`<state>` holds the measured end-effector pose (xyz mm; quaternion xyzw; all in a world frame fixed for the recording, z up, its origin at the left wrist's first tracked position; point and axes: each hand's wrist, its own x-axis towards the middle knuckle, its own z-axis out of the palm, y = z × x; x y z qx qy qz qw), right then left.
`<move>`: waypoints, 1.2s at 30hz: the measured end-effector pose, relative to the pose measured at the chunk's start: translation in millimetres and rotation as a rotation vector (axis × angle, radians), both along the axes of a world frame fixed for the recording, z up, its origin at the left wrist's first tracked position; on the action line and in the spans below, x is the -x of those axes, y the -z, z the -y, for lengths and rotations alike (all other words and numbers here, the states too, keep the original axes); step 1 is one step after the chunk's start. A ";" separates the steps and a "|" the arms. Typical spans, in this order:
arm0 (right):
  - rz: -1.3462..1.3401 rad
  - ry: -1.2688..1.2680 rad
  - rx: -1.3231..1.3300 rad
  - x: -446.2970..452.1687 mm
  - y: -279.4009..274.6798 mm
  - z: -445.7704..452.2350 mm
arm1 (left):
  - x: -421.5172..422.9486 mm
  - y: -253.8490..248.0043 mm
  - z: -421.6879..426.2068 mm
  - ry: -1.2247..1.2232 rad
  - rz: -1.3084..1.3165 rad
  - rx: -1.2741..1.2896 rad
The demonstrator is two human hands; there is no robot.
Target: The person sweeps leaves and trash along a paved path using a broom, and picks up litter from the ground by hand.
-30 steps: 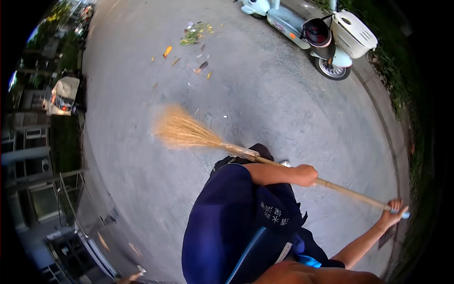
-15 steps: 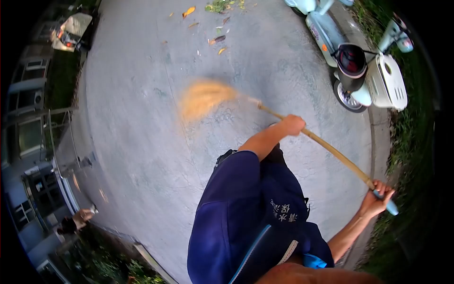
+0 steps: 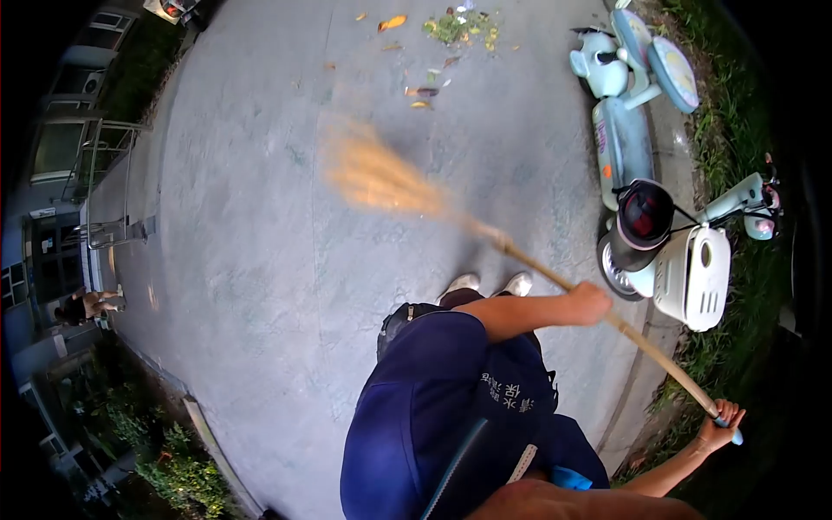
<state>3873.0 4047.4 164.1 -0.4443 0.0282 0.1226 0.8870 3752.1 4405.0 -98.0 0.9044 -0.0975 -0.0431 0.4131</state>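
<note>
A long broom slants across the view, its handle pale and bamboo-like with a blue end cap. Around the middle of the handle my left hand is closed. My right hand grips the top end, just by the blue cap. At the far end, the straw-coloured broom head is smeared by motion over the grey pavement; whether it touches the ground I cannot tell. Ahead of it lie a heap of green and yellow leaves and several scattered leaves.
A light blue scooter with a dark bucket-like container stands at the right kerb, beside a white scooter. Grass borders that side. A person is far left, near metal railings. Shrubs grow lower left.
My view has shifted, and my shoes now show. Both hands have moved right and down in the picture with the broom. The broom head has changed its angle, its tip now pointing up-left.
</note>
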 end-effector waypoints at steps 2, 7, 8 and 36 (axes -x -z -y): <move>0.069 -0.090 0.051 -31.5 -14.9 -17.9 | -22.4 4.5 15.8 0.075 -0.013 0.033; 0.205 0.072 0.156 -62.6 -58.8 -117.1 | -118.9 6.5 -4.8 0.095 -0.015 0.015; 0.233 0.102 0.148 -67.5 -57.0 -131.5 | -138.1 1.9 -24.0 0.057 0.044 -0.061; -0.131 -0.140 -0.023 -319.8 156.8 -650.5 | -257.8 82.1 -627.5 -0.402 -0.424 -0.425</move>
